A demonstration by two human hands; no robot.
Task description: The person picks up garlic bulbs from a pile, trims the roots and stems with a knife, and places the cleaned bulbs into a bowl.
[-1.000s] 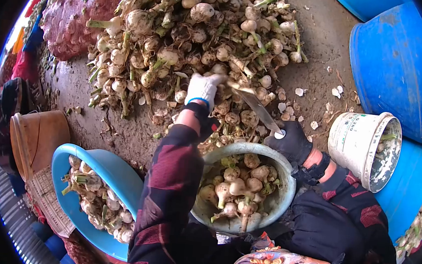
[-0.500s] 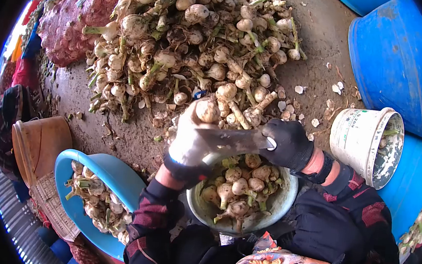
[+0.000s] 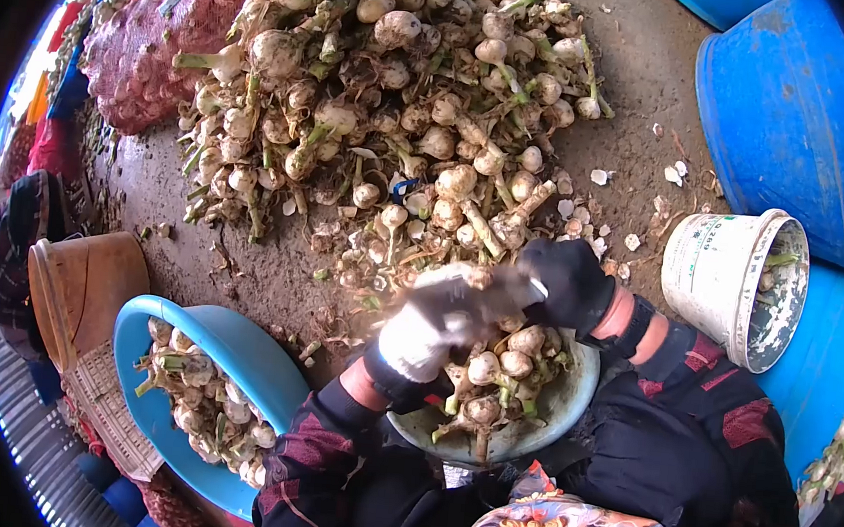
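Observation:
My right hand (image 3: 569, 284), in a black glove, is closed around the handle of a knife (image 3: 500, 292). The blade points left and is smeared by motion. Below and behind it, my left hand (image 3: 418, 335) in a white glove is closed on a garlic bulb (image 3: 476, 274), which is blurred and partly covered by the blade. Both hands are over the back rim of a pale basin (image 3: 570, 402). Inside this basin lie several garlic bulbs (image 3: 485, 369) with short green stems. Beyond my hands rises a big heap of soil-covered garlic (image 3: 387, 90) with stems and roots.
A light blue tub (image 3: 226, 322) with garlic stands at left, beside a brown bucket (image 3: 89, 285). To the right are a white bucket (image 3: 717, 274) and large blue tubs (image 3: 805, 126). A pink mesh sack (image 3: 159, 60) sits at back left. Peel scraps litter the floor.
My left hand has moved down and to the right, towards the basin, and the bulb in it is now blurred. The knife has shifted slightly right with my right hand.

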